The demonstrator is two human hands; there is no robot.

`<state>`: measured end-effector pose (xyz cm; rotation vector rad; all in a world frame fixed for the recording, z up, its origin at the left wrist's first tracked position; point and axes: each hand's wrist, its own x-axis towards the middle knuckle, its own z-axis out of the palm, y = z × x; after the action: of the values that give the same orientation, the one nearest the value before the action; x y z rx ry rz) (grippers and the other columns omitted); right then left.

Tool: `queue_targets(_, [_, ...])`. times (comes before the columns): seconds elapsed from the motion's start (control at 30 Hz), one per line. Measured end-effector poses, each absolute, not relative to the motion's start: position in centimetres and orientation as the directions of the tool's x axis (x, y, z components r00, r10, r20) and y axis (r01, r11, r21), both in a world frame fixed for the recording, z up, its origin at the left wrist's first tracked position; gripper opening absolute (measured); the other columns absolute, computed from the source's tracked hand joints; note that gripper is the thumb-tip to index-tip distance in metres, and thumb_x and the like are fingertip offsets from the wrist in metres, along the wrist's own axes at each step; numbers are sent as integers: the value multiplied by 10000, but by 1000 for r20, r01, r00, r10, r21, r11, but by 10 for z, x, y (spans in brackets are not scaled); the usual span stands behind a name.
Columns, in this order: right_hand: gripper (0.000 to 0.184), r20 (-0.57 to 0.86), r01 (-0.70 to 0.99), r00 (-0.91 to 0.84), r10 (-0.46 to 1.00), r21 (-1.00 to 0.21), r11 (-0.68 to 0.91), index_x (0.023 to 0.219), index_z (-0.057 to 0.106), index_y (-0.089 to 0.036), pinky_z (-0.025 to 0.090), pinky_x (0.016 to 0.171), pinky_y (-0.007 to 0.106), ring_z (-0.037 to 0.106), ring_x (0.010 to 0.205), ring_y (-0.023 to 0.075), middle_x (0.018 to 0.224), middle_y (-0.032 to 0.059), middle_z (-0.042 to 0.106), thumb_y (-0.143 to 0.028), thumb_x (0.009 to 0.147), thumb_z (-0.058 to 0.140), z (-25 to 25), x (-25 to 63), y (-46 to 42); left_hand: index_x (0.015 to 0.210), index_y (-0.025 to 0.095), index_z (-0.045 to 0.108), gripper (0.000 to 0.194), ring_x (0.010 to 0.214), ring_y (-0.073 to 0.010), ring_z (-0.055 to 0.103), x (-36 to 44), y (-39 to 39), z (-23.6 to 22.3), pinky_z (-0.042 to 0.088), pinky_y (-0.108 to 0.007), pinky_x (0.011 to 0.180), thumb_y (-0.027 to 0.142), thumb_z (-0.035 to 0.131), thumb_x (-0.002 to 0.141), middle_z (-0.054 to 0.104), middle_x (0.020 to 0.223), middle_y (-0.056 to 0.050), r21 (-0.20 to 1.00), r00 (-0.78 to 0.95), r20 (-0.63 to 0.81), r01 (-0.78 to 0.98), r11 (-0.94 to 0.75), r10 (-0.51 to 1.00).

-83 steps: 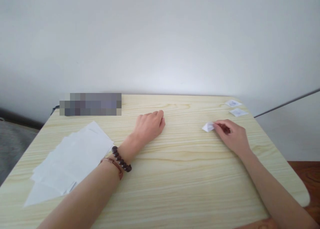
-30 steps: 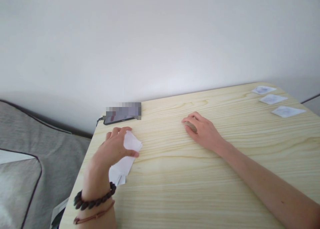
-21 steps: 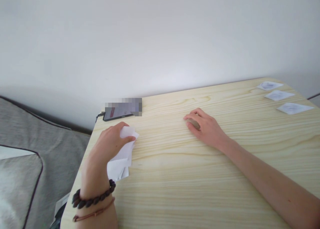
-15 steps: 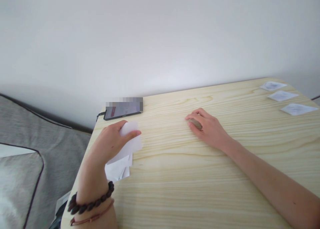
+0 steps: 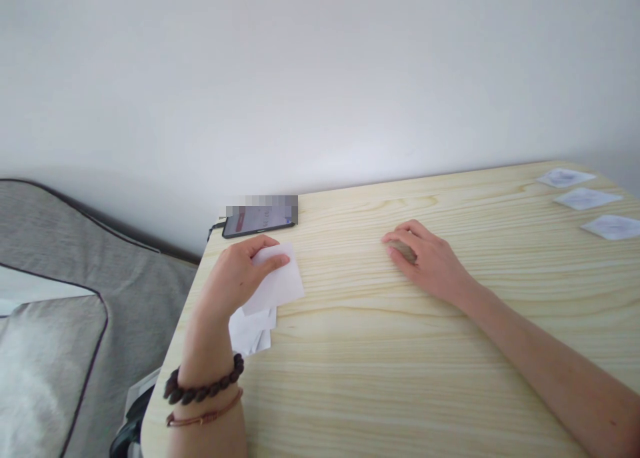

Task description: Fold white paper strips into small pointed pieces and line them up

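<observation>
Between the thumb and fingers of my left hand (image 5: 240,275) is a white sheet of paper (image 5: 279,288), lifted over a small pile of white paper sheets (image 5: 253,330) at the table's left side. My wrist and forearm hide part of that pile. My right hand (image 5: 430,258) rests on the middle of the table with its fingers curved and apart, nothing between them. Three folded white paper diamonds lie in a slanting row at the far right: a back one (image 5: 566,177), a middle one (image 5: 587,198) and a front one (image 5: 614,227).
A phone (image 5: 260,222), partly blurred out, lies at the back left of the wood-grain table (image 5: 350,378) with a cable at its left end. A grey cushioned seat (image 5: 140,311) stands left of the table. A white wall (image 5: 320,78) runs behind it.
Earlier my right hand held a folded paper near two diamonds; now three lie there and that hand is free. My left hand has gone to the pile and drawn a sheet up and rightward.
</observation>
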<state>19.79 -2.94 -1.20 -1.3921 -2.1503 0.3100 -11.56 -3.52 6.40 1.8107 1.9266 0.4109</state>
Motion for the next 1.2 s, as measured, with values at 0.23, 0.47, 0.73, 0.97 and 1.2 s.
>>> queue_targets(0.23, [204, 325, 768, -311, 893, -467, 438, 1045, 638, -210, 474, 649, 303, 565, 633, 132, 1030, 56, 610, -239, 893, 504, -11, 198, -30, 875, 206, 711, 416, 585, -183, 582, -113, -37, 74, 364, -239, 498, 590, 595, 763, 667, 660, -11, 490, -123, -85, 859, 149, 989])
queue_targets(0.47, [249, 317, 696, -278, 907, -585, 417, 1041, 623, -192, 476, 654, 308, 576, 628, 151, 953, 67, 681, -342, 940, 453, -6, 198, -29, 796, 174, 648, 382, 541, -133, 509, -45, -20, 58, 331, -227, 490, 542, 547, 827, 601, 611, 10, 679, 33, 26, 733, -42, 999])
queue_targets(0.73, [271, 102, 496, -286, 953, -835, 238, 871, 657, -185, 421, 537, 243, 560, 587, 132, 728, 14, 677, -437, 883, 559, 0, 210, -25, 905, 183, 585, 312, 490, -87, 445, 23, 3, 23, 311, -196, 457, 489, 542, 860, 562, 597, 35, 894, 254, 50, 419, -157, 966])
queue_targets(0.97, [318, -20, 82, -74, 997, -997, -14, 966, 624, -182, 459, 432, 229, 563, 505, 130, 619, -11, 642, -471, 834, 620, -2, 215, -20, 1075, 177, 491, 536, 684, -166, 661, 13, 18, 16, 506, -237, 563, 452, 760, 702, 710, 850, -47, 991, 384, -116, -23, 135, 916])
queue_targets(1.2, [420, -96, -90, -314, 945, -987, -131, 1211, 600, -180, 548, 444, 257, 605, 473, 132, 620, -17, 662, -389, 849, 640, -3, 231, -14, 1021, 156, 584, 361, 390, -109, 534, 3, 17, 15, 398, -184, 379, 460, 636, 834, 624, 512, 18, 979, 505, -202, 121, 163, 839])
